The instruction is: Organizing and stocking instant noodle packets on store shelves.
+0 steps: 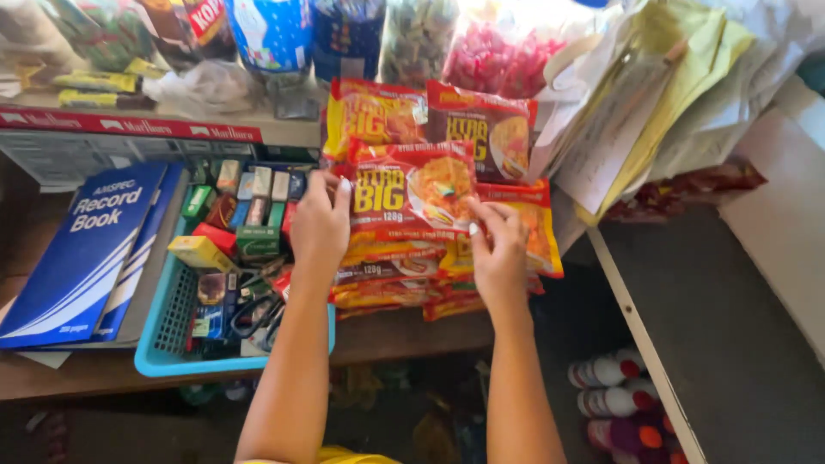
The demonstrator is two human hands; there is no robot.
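Head view: left hand (320,225) & right hand (496,249) each pinch a side of the top noodle pack (412,193) over the stack (404,288) beside the blue basket (172,331); best lay it flat, edges squared w/ packs below.

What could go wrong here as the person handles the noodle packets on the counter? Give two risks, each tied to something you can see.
1. The noodle packet held by both the left hand and the right hand tops a loose pile near the counter edge; it might slide off.
2. The blue basket overhangs that edge, so a left-arm nudge could tip it.
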